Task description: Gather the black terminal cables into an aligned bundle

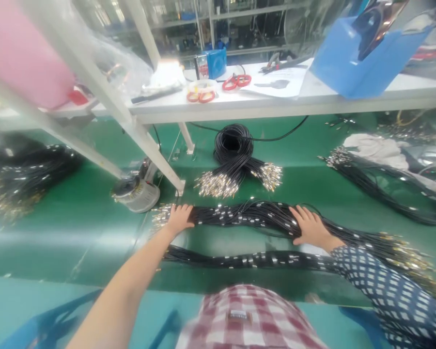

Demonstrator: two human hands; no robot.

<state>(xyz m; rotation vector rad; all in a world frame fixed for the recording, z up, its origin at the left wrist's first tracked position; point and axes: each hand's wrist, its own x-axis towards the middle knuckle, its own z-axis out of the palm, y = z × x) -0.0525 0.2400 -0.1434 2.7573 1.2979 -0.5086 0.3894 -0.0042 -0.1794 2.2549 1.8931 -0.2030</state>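
Note:
A long bundle of thin black cables [247,214] with metal-tipped ends lies across the green bench in front of me. My left hand [180,218] grips its left end from above, fingers over the far side and thumb on the near side, close to the metal tips [161,216]. Farther right, my right hand [312,227] rests on the same bundle with fingers spread flat over the strands. The gold-coloured tips [409,252] fan out beyond my right forearm. Nearer to me lies a second black cable bundle [254,260], its right part hidden under my right sleeve.
Behind the bundles sits a coiled cable bundle [233,150]. A round grey-white device [140,194] stands left, beside a white shelf leg [160,165]. More cables lie left [29,169] and right [381,189]. The shelf [254,107] holds red-handled scissors [236,81] and a blue bin [363,63].

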